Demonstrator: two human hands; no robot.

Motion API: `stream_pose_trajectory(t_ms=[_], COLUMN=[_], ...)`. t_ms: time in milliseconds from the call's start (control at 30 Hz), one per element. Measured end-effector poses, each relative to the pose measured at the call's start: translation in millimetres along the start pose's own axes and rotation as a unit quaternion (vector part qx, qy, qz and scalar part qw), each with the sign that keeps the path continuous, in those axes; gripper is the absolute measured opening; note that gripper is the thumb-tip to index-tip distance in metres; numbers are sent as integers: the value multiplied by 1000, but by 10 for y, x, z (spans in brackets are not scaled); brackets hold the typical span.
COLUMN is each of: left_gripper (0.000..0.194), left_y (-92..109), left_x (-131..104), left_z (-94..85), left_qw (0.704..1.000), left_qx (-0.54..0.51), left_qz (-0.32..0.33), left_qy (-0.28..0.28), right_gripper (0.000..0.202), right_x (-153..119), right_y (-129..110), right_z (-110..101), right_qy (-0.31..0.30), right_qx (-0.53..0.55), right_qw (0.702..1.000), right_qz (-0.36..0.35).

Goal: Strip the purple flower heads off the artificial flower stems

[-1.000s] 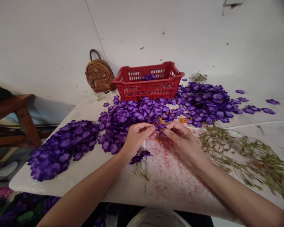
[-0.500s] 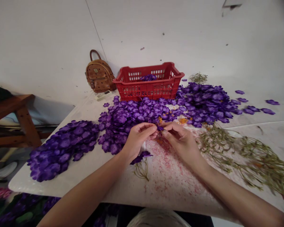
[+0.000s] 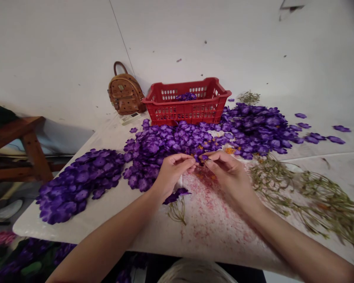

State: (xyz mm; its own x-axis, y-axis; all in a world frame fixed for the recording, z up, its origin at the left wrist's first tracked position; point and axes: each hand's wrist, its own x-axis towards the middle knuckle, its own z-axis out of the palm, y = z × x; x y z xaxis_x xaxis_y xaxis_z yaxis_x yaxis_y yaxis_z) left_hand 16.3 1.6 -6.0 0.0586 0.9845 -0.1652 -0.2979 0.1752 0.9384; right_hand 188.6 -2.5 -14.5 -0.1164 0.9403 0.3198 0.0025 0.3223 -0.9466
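My left hand [image 3: 174, 172] and my right hand [image 3: 230, 172] meet over the middle of the table, thumb and forefinger pinched on each. Between the fingertips is a small purple artificial flower [image 3: 205, 157], partly covered by the fingers. Both hands seem to grip it; its finer parts are too small to make out. Beneath my left wrist lies a green plastic stem [image 3: 178, 212] with purple petals at its top. Just behind the hands spreads a heap of purple flower heads [image 3: 147, 151], with small yellow pieces [image 3: 230, 150] nearby.
A red plastic crate [image 3: 187, 112] holding some purple flowers stands against the wall. Beside it are a brown backpack [image 3: 125, 94] and a remote control [image 3: 131, 118]. Bunched green stems [image 3: 318, 200] lie at right. More purple flowers [image 3: 79, 184] cover the table's left side.
The purple flower shows more between the fingertips, and my right fingers have shifted slightly. My left hand keeps its pinch. The whole view has moved slightly.
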Motion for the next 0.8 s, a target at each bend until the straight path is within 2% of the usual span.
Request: stream_pose_trajectory(t_ms=[100,233,800], left_gripper=[22,20,12], left_y=[15,18,7], left_x=[-5,-14,-13], left_z=[-2,3,25], left_qw=[1000,1000,1000], left_qx=[3,10,11], left_qz=[3,3,-9], left_qy=[-1,0,15], right_gripper=[13,16,16], right_x=[-6,-14,-18], right_y=[4,9,27], right_z=[-14,-8,9], right_qy=[-7,-15,-16], right_qx=[45,62,57], right_qw=[998,996,997], right_qz=[40,57,56])
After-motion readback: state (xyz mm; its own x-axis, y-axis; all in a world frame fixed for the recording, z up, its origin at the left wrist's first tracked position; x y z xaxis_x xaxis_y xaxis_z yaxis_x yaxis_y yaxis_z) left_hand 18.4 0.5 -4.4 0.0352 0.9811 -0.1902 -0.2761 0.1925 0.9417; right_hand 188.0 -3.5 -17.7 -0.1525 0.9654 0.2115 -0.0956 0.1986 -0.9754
